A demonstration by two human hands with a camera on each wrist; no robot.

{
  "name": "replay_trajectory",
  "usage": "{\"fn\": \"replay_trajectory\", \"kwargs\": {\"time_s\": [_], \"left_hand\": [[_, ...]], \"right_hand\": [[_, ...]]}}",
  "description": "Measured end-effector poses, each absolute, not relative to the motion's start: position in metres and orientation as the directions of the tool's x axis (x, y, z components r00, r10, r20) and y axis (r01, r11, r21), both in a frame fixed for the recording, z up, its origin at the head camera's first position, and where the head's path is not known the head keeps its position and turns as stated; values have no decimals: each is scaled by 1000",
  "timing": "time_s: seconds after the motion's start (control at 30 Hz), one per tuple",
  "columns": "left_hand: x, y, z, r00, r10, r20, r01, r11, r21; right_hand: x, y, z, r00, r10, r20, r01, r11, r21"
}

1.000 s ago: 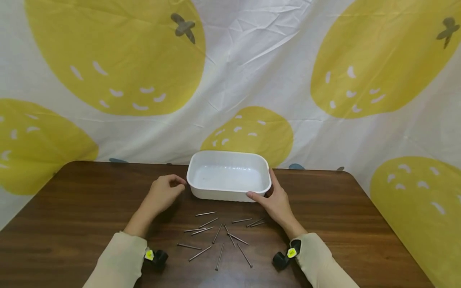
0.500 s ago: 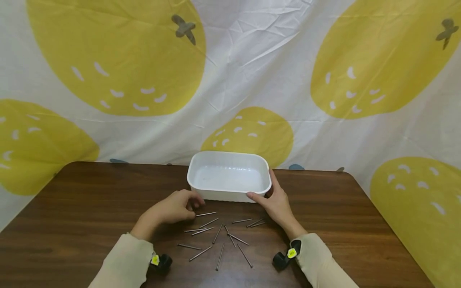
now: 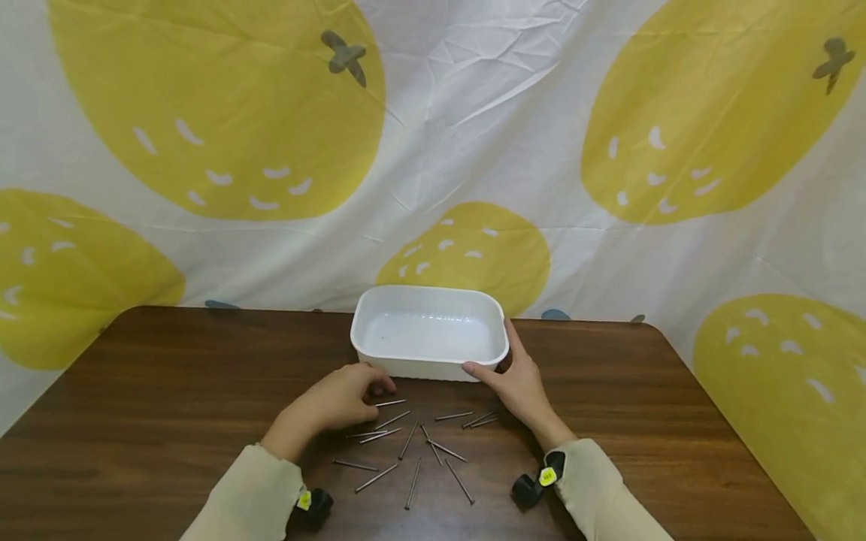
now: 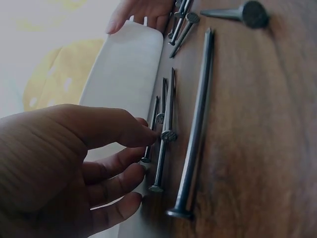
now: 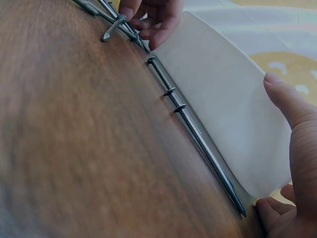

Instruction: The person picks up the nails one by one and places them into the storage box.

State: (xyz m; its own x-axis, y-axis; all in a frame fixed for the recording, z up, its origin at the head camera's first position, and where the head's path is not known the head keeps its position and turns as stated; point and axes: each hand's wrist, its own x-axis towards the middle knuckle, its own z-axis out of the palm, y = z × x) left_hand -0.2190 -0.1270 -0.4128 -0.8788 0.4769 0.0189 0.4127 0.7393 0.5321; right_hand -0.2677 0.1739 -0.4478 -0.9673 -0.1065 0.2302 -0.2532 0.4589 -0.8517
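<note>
My left hand (image 3: 338, 397) reaches low over the table, thumb and fingers apart around the near end of a steel nail (image 3: 391, 403). In the left wrist view, the thumb (image 4: 119, 129) overlaps that nail, with the other fingers loosely bent behind. My right hand (image 3: 517, 383) grips the right front corner of a white rectangular dish (image 3: 419, 368), thumb on the front rim and fingers along the side. The dish holds nothing. Several more nails (image 3: 376, 478) lie scattered on the table in front of it, some crossing one another.
The brown wooden table (image 3: 176, 391) has its back edge just behind the dish. A white cloth with yellow fruit prints (image 3: 433, 165) hangs behind. Three nails (image 3: 480, 418) lie close to the right hand.
My left hand has moved down and to the right, from beside the dish's left side to the nail nearest the dish. The right hand and dish have stayed in place.
</note>
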Motion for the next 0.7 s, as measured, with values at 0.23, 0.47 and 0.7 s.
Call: {"fn": "replay_trajectory", "kwargs": {"time_s": [0.23, 0.47, 0.7], "left_hand": [[-218, -117, -414, -903, 430, 16, 386, 794, 469], [-212, -107, -413, -901, 432, 37, 408, 815, 411], [-208, -102, -410, -873, 484, 53, 469, 808, 357]], "right_hand": [[-269, 174, -448, -965, -100, 242, -260, 463, -847], [-270, 173, -449, -959, -116, 259, -283, 436, -854], [-270, 174, -450, -958, -125, 259, -288, 421, -860]]}}
